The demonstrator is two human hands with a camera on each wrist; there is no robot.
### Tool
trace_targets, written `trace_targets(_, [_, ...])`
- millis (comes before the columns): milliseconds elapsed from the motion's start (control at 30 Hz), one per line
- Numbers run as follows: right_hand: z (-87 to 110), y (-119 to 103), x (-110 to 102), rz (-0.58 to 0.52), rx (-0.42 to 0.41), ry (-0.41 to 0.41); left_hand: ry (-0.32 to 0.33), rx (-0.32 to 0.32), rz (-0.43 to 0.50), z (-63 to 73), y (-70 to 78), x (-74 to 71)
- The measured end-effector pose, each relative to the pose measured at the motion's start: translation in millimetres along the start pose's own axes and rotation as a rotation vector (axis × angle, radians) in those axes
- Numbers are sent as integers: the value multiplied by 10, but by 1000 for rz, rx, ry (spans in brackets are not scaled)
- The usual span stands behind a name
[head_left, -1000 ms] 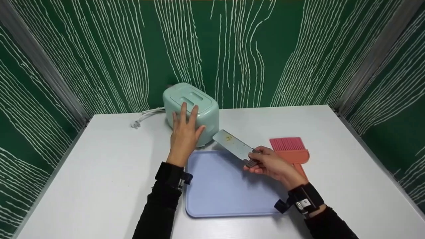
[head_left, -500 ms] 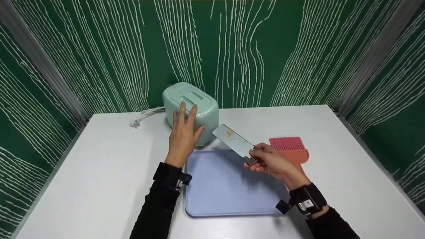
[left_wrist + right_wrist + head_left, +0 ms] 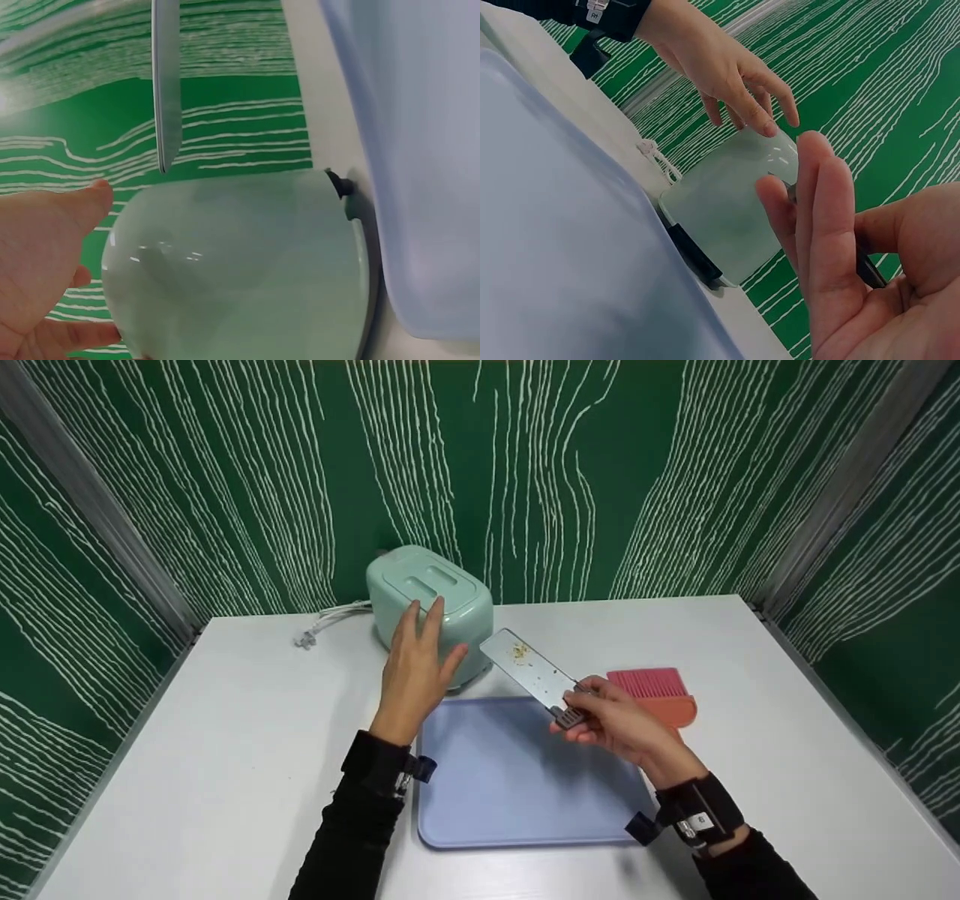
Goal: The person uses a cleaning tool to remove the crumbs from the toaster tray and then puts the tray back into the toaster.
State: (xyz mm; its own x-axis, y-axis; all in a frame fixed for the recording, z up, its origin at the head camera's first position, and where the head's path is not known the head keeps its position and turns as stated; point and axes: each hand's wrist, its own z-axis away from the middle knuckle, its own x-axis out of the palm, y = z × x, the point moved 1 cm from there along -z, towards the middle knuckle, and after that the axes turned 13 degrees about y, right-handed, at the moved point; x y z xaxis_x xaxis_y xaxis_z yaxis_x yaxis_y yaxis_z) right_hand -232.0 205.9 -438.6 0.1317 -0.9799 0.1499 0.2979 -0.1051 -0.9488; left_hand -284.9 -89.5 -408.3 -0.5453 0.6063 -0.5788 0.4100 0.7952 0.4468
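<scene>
Left hand (image 3: 412,673): fingers spread, at a mint toaster (image 3: 463,619); contact cannot be told. Right hand (image 3: 619,722): pinches a narrow plate (image 3: 531,673), crumb-strewn, by its grey end, tip near the toaster, above the far edge of a blue tray (image 3: 510,787). Brush (image 3: 660,705), red and orange: on the table (image 3: 225,750), partly behind the right hand. Plug (image 3: 305,640), white-corded: left of the toaster.

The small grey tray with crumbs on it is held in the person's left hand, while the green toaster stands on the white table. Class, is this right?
"Left" is wrong: the head view shows the right hand holding the small grey tray with crumbs on it. The green toaster does stand on the white table.
</scene>
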Motion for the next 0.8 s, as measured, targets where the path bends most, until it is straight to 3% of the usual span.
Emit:
trace_targets(467, [61, -58, 43, -49, -9, 11, 43, 11, 33, 52, 218, -100])
trace_targets(600, [83, -77, 53, -54, -14, 22, 2, -19, 75, 67, 284, -119])
trace_targets(800, [117, -114, 89, -58, -26, 37, -130, -114, 220, 83, 352, -114])
